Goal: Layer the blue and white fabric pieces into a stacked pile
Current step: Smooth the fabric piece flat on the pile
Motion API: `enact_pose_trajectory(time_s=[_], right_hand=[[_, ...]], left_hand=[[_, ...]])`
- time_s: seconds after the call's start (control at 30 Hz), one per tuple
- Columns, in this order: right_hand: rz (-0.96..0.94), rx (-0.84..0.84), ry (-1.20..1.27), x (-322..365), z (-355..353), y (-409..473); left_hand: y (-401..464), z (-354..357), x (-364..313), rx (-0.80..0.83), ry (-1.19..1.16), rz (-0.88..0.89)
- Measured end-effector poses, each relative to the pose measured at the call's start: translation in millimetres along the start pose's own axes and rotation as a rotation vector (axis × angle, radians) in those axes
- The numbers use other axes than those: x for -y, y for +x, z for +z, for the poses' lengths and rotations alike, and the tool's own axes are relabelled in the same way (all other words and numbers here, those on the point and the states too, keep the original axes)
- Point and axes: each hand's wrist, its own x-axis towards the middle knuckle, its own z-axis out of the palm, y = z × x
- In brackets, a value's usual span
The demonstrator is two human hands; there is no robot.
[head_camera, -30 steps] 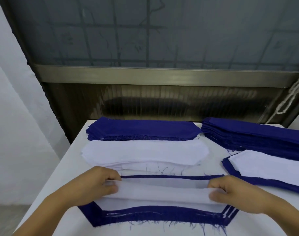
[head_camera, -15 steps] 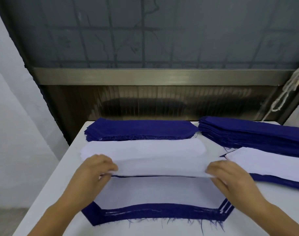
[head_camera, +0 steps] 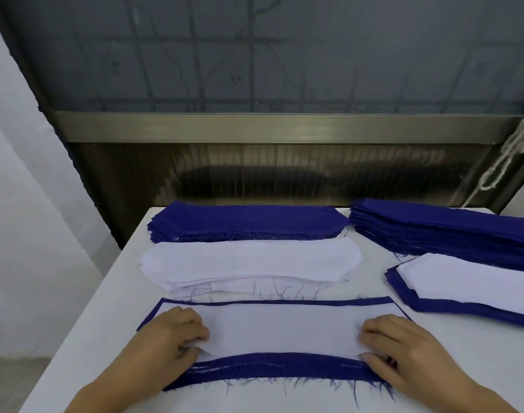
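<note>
A white fabric piece (head_camera: 281, 329) lies on top of a blue fabric piece (head_camera: 278, 368) at the near middle of the table. My left hand (head_camera: 171, 344) pinches the white piece's left end. My right hand (head_camera: 403, 350) pinches its right end. The blue piece shows as a thin border at the far side and a wide frayed band at the near side. Behind them lies a pile of white pieces (head_camera: 248, 263), and behind that a pile of blue pieces (head_camera: 245, 222).
The white table (head_camera: 105, 308) ends at its left edge beside a pale wall. At the right stand a tall stack of blue pieces (head_camera: 442, 228) and a layered blue-and-white pile (head_camera: 469, 287). A dark wall and a metal rail rise behind the table.
Both hands lifted the white piece up and away, then brought it back toward me and laid it flat on the blue piece. The view tilted slightly down.
</note>
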Motion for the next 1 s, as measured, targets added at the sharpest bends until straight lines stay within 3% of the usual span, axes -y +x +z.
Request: enact_pose_trajectory(time_s=[0.3,0.57,0.63,0.83,1.0], right_hand=[[0.046,0.138,0.09,21.4,6.8,34.3],[0.225,0.321,0.019,-21.9,-13.1,34.0],[0.265,0.325,0.013,-30.7,-13.7,49.3],[0.368,0.129,0.184,-53.7,10.5,147.0],[0.447,0.174,0.193,-78.1,47.0,210.2]], left_hand=[[42.6,17.3,-22.8,0.045,-0.035,0.013],[41.1,2.2,7.8,0.136,0.007,-0.089],[56.8,-3.7,8.5,0.103,0.042,-0.095],[153.3,-5.5,-4.0,-0.157,0.011,-0.131],[220.9,-1.6,-1.2,-0.174,-0.06,-0.173]])
